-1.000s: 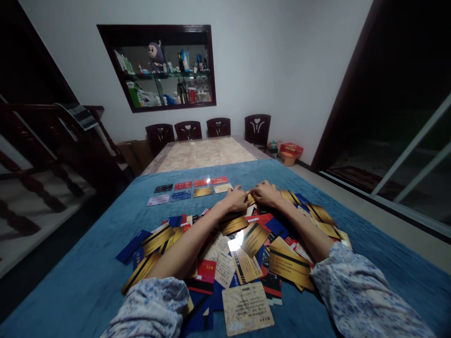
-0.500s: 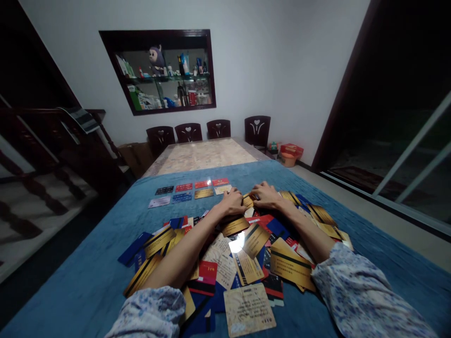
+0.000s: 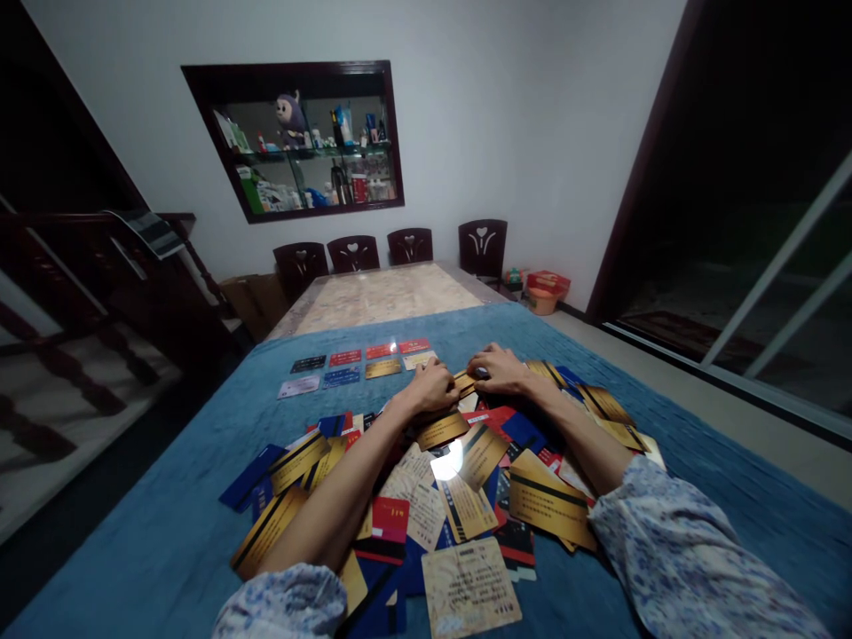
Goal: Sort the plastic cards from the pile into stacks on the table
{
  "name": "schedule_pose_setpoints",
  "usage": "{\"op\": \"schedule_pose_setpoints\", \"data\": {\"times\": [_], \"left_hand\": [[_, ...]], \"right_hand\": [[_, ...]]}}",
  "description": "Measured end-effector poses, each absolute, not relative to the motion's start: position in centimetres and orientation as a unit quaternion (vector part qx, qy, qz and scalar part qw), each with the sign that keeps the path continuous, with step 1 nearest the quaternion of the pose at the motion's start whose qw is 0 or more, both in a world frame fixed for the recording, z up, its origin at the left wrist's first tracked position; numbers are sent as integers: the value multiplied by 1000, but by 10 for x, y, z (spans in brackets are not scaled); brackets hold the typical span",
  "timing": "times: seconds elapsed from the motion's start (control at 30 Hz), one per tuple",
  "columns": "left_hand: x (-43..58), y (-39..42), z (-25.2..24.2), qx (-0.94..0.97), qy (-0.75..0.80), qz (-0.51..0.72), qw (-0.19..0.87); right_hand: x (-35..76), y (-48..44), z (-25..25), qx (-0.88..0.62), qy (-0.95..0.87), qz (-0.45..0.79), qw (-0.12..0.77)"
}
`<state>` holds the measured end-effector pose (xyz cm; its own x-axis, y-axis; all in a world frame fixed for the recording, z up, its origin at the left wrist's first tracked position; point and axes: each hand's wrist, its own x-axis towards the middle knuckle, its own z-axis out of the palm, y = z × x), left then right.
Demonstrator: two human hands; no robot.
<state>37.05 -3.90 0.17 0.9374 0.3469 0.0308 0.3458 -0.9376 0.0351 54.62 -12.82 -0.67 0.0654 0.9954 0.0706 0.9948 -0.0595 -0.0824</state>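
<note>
A spread pile of bank cards, gold, blue, red and beige, lies on the blue cloth (image 3: pixel 166 497). At its far edge my left hand (image 3: pixel 431 388) is closed, with fingers curled down; whatever is under them is hidden. Close by on the right, my right hand (image 3: pixel 499 368) bends its fingers down over the cards, and their tips are partly hidden. A gold card (image 3: pixel 465 383) shows between both hands. Nearer to me lie another gold card (image 3: pixel 442 429) and a beige card (image 3: pixel 471 587). Beyond my left hand, two rows of single cards include a blue card (image 3: pixel 342 377).
The bare marble tabletop (image 3: pixel 386 297) continues past the cloth. Several dark chairs, including a chair (image 3: pixel 482 248) at the right, stand along the far end. A wall niche (image 3: pixel 392 133) holds bottles and a plush toy (image 3: pixel 291 120). An orange bucket (image 3: pixel 542 302) sits on the floor.
My left hand has drawn slightly back and left, its fingers more curled. The right hand has barely shifted. The whole view has tilted a little; the cards look unmoved.
</note>
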Motion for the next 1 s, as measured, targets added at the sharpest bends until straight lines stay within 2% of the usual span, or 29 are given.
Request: {"op": "schedule_pose_setpoints", "data": {"times": [0.3, 0.7, 1.0], "left_hand": [[366, -32, 2, 983, 171, 39, 60], [367, -12, -11, 963, 190, 148, 122], [366, -11, -11, 951, 207, 179, 141]], "right_hand": [[546, -130, -5, -733, -675, 4, 88], [547, -128, -9, -747, -650, -2, 138], [551, -123, -16, -753, -643, -25, 135]]}}
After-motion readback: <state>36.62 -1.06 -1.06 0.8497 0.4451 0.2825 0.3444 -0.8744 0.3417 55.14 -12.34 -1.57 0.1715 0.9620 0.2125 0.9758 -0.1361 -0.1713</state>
